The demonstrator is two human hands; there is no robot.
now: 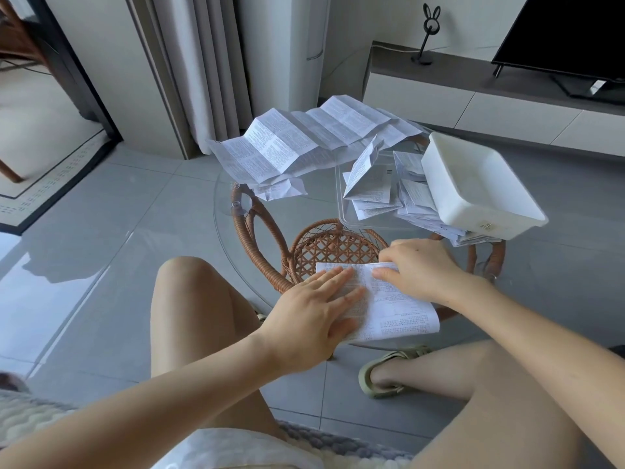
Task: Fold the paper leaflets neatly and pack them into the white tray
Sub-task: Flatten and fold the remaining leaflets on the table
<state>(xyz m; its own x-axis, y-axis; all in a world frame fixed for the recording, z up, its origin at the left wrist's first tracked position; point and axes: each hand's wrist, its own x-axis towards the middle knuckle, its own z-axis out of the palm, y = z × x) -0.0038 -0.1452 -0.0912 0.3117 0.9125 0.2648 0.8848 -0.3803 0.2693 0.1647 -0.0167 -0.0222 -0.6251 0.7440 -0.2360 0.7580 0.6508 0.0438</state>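
A printed paper leaflet (395, 306) lies on the near edge of the round glass table (230, 211). My left hand (314, 316) presses flat on its left part with straight fingers. My right hand (426, 269) rests on its upper right part, fingers curled, the fingertips pinching the top edge. The white tray (480, 187) sits tilted at the table's right, propped on a heap of folded leaflets (416, 201). Large unfolded leaflets (304, 140) sprawl across the far side of the table.
A clear plastic container (348, 211) holds some of the folded leaflets beside the tray. The table has a wicker base (324, 248) seen through the glass. My knees flank the table; a sandalled foot (389, 370) is under it. A TV stand (473, 99) lies beyond.
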